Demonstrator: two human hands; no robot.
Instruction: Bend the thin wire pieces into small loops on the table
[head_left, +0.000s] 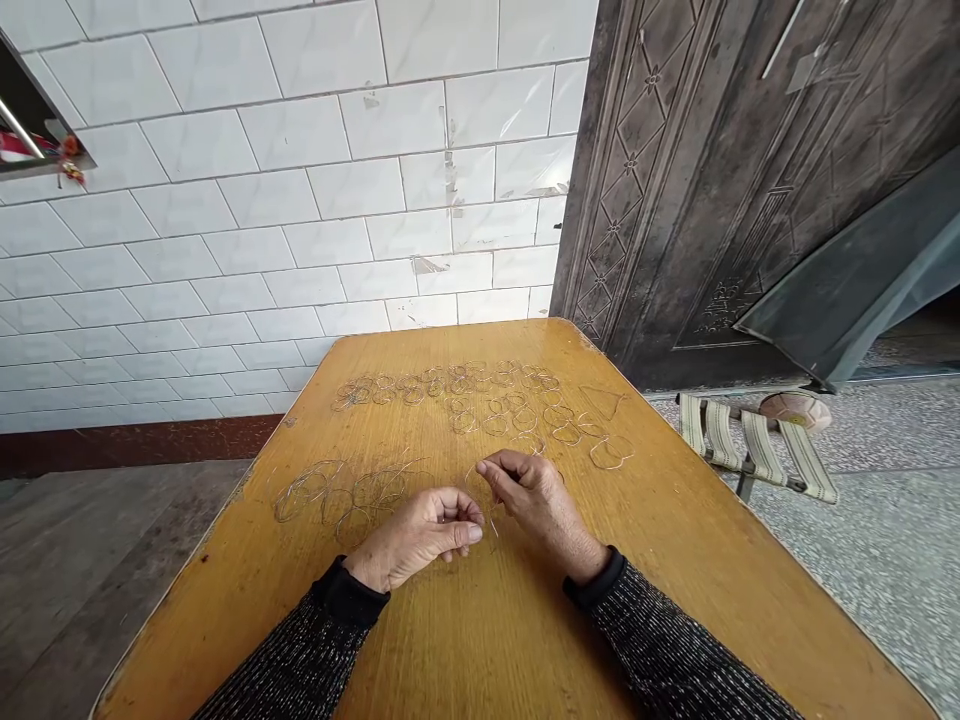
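Note:
Between my two hands runs a thin piece of wire [494, 528], curved into a small loop. My right hand [536, 492] is closed in a pinch on its upper part. Just below and to the left, my left hand [420, 535] pinches at the same wire with thumb and fingers; the exact contact is too fine to see. Beside my left hand lies a loose tangle of wire loops [304, 492]. Beyond my hands are rows of bent wire shapes [457, 380], many like double loops. A heart-like wire shape [611, 453] and a triangular one [606, 403] lie to the right.
The wooden table [465, 650] reaches to a white tiled wall [300, 130]. A dark carved door [675, 200] stands behind on the right, with a grey curtain [847, 270] beside it. A stool with striped straps [761, 447] is at the table's right edge.

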